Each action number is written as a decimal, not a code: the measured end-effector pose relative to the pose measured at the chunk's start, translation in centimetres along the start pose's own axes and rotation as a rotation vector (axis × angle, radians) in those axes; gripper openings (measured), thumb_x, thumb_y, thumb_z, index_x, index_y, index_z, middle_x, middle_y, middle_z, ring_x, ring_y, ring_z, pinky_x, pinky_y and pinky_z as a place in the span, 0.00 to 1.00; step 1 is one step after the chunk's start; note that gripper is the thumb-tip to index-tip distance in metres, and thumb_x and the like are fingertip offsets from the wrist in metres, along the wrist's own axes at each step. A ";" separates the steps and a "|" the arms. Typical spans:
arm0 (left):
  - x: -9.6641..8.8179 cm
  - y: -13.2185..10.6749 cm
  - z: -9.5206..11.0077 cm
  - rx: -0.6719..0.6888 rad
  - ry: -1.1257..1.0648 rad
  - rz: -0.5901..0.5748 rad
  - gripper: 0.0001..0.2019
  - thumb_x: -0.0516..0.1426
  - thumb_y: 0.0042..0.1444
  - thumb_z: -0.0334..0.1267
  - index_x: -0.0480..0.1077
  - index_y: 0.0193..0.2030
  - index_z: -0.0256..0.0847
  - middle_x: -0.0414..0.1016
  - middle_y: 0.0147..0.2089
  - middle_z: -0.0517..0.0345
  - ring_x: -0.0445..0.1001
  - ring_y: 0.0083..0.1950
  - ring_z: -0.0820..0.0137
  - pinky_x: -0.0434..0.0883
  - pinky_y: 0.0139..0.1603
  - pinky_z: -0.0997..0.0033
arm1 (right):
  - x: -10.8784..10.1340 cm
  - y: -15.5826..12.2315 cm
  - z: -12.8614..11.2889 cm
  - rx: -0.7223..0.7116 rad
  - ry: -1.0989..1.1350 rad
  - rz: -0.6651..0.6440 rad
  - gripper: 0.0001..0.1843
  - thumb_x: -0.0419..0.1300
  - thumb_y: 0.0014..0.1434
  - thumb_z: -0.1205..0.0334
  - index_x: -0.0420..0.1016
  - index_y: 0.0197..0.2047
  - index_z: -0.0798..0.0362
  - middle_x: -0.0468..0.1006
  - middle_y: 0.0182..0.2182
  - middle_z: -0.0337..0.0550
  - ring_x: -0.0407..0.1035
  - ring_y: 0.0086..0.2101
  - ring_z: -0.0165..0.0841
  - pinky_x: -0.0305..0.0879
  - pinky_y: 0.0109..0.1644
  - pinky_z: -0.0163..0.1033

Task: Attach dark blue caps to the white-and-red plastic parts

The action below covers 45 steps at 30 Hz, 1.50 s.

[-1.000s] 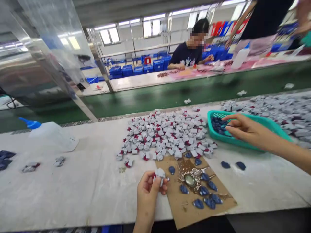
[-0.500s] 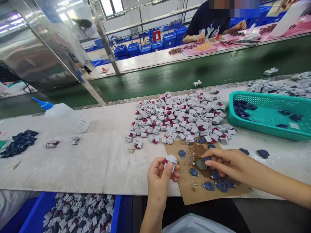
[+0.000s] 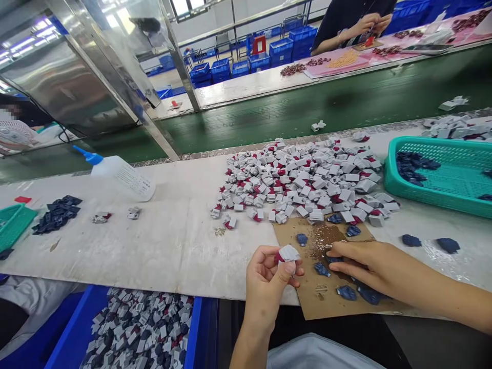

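Far left: green tray point(image 3: 11, 223) edge, dark blue pile point(image 3: 57, 212), glue bottle point(image 3: 119, 171) lying on the table point(image 3: 154, 246). Below the table edge, blue bin point(image 3: 134, 328) w/ grey-red parts. Centre: big heap point(image 3: 303, 179) of grey-red parts. Left hand point(image 3: 269, 284) at table edge, fingers curled, pinching one grey part point(image 3: 288, 252) btwn thumb & fingertips. Right hand point(image 3: 365, 266) lies flat-ish on cardboard point(image 3: 307, 302), fingertips down on a blue piece point(image 3: 334, 259) by the glue patch; grip unclear. Far right: teal basket point(image 3: 442, 195) w/ blue pieces.
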State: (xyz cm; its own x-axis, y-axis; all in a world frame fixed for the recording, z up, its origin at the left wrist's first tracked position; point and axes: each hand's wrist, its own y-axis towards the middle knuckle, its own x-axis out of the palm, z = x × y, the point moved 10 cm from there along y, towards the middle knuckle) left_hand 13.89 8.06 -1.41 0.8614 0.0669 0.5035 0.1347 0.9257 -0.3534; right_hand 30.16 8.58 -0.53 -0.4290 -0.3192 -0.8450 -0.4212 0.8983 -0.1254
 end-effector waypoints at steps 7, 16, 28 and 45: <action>-0.5 0.0 -0.1 -0.030 -0.074 0.029 0.21 0.71 0.38 0.43 0.68 0.34 0.36 0.76 0.33 0.59 0.76 0.35 0.74 0.73 0.34 0.81 | -0.1 0.3 0.1 0.120 0.201 -0.073 0.21 0.49 0.60 0.42 0.65 0.29 0.52 0.70 0.22 0.43 0.64 0.24 0.34 0.53 0.27 0.36; 0.5 -0.1 -1.0 -0.033 -0.115 -0.005 0.21 0.72 0.36 0.42 0.69 0.33 0.35 0.76 0.28 0.61 0.72 0.24 0.80 0.65 0.19 0.88 | -0.3 0.7 -4.5 0.308 1.071 -0.023 0.25 0.57 0.54 0.38 0.63 0.32 0.54 0.59 0.16 0.33 0.48 0.16 0.20 0.43 0.17 0.26; 0.9 -0.7 0.1 0.075 -0.038 0.025 0.19 0.71 0.36 0.38 0.70 0.33 0.37 0.78 0.30 0.60 0.74 0.28 0.79 0.71 0.30 0.85 | 0.6 0.8 -5.5 0.343 1.160 -0.051 0.23 0.61 0.52 0.41 0.62 0.31 0.53 0.59 0.14 0.31 0.47 0.15 0.19 0.40 0.14 0.24; 1.7 -1.5 2.9 0.442 0.565 -0.005 0.25 0.46 0.59 0.61 0.68 0.38 0.39 0.60 0.20 0.61 0.56 0.20 0.74 0.54 0.23 0.73 | 2.5 2.1 -6.1 0.334 1.103 -0.250 0.26 0.60 0.51 0.38 0.61 0.29 0.55 0.63 0.16 0.32 0.53 0.13 0.19 0.46 0.15 0.26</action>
State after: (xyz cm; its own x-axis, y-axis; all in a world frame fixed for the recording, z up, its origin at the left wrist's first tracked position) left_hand 13.74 7.85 2.33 0.9993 -0.0300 -0.0229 0.0313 0.9977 0.0604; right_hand 23.29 7.85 0.23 -0.8918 -0.4391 0.1087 -0.4321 0.7558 -0.4919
